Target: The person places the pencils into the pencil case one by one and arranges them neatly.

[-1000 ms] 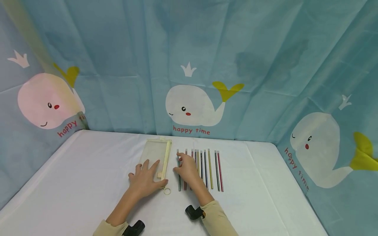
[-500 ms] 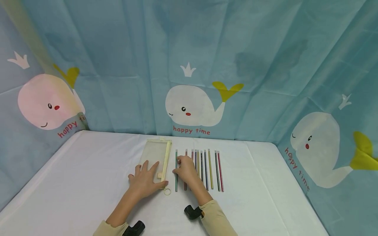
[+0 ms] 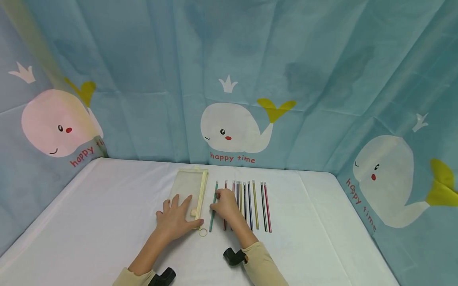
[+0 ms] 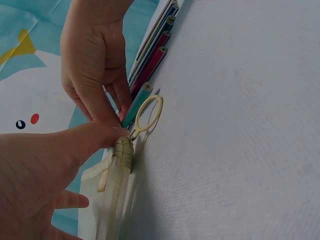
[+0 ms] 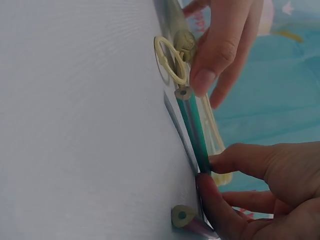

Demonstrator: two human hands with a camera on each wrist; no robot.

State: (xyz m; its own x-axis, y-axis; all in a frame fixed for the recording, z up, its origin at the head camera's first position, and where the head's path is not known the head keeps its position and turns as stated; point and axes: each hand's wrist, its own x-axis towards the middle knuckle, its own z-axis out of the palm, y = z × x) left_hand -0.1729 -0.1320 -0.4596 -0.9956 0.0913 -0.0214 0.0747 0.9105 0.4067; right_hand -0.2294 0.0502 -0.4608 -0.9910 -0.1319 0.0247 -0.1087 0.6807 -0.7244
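Note:
In the head view my left hand (image 3: 175,222) lies with spread fingers on a pale yellow, see-through zip pencil pouch (image 3: 186,184), thumb by the zip end. A ring pull (image 4: 161,109) sticks out from that end. My right hand (image 3: 227,205) pinches a green pencil (image 3: 212,221) between thumb and fingers, just right of the pouch. The pencil slants, its near end toward the ring. In the right wrist view the flat unsharpened end of the green pencil (image 5: 192,120) sits beside the ring, a shadow beneath it on the cloth.
Right of the green pencil lies a row of several pencils, among them a yellow pencil (image 3: 255,204) and a red pencil (image 3: 267,208); my right hand and forearm cover some. A white cloth (image 3: 315,234) covers the table. Blue curtains (image 3: 322,79) with whales stand behind and at both sides.
The green pencil has turned in my right hand: its near end has swung left toward the pouch ring, so it now slants. My left hand has stayed in place on the pouch.

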